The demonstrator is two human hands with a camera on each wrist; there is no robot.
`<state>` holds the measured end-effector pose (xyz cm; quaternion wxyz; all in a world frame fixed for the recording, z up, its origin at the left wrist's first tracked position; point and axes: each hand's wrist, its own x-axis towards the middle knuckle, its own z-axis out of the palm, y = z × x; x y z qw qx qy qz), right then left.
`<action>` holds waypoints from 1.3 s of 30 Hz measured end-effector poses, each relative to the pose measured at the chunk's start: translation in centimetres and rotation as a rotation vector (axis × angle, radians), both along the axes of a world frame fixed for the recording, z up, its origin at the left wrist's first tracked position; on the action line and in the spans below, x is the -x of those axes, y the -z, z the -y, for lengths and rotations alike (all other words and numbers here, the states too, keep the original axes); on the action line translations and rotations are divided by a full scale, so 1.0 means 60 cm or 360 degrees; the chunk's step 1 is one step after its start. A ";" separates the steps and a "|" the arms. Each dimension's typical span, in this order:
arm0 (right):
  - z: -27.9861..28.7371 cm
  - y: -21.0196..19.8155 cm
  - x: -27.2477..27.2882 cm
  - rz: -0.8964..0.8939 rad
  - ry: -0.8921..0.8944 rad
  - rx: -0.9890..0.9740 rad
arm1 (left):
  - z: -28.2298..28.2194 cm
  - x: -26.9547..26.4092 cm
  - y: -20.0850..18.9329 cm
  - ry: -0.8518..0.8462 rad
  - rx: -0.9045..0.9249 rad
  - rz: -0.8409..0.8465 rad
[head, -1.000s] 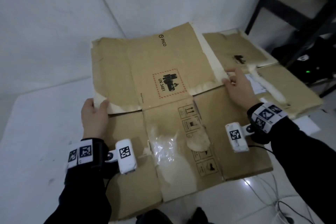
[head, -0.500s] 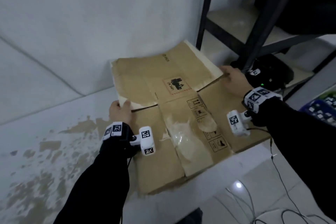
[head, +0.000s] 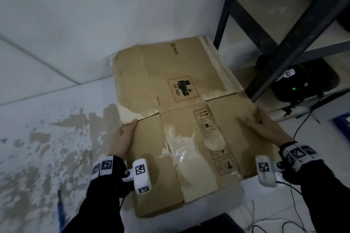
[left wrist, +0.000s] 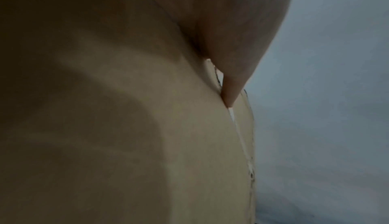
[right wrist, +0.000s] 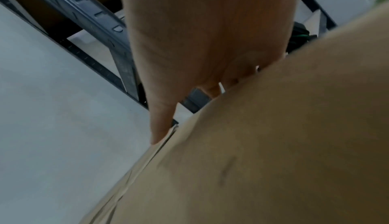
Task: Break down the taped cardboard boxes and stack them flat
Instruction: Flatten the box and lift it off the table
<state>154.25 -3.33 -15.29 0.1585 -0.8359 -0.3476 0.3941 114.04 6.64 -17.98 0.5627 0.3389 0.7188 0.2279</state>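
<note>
Brown patches of worn paint are showing on the pale floor (head: 47,138) at the far left, and a blue stick-like object (head: 61,212), too blurred to identify, is lying near the bottom edge. Moving right, the left hand (head: 123,138) is gripping the left edge of the flattened brown cardboard box (head: 181,119), thumb lying on top by the slit between two flaps, the other fingers (left wrist: 231,84) tucked under and mostly hidden; the left wrist view is catching one fingertip pressed against the board's edge. The cardboard is being held tilted, its far end reaching toward the white wall (head: 94,15), its face showing a red-bordered UN 3481 label (head: 182,89), a PICO mark, handling symbols and pale torn tape patches. Over on the right edge, the right hand (head: 265,128) is clamping the board, thumb stretched across the top, fingers (right wrist: 162,119) wrapping underneath. Beyond it, a dark metal shelving rack (head: 284,34) is standing against the wall, with a black device showing a green light (head: 303,85) on its lowest shelf, and thin cables (head: 274,223) are trailing across the floor.
</note>
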 end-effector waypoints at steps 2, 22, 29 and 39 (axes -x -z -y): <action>-0.007 -0.006 -0.017 -0.0042 0.0046 -0.0009 | 0.005 -0.024 -0.004 -0.0022 0.0015 0.0011; -0.015 -0.011 -0.030 -0.0746 0.0264 0.0038 | 0.046 -0.046 -0.024 -0.0447 0.0216 0.0414; 0.023 -0.006 -0.009 -0.0768 0.0240 0.0144 | 0.040 -0.005 -0.026 -0.0381 0.0175 0.0375; -0.077 -0.007 0.005 -0.0805 0.0363 0.0119 | 0.028 -0.001 -0.033 -0.0285 0.0256 0.0332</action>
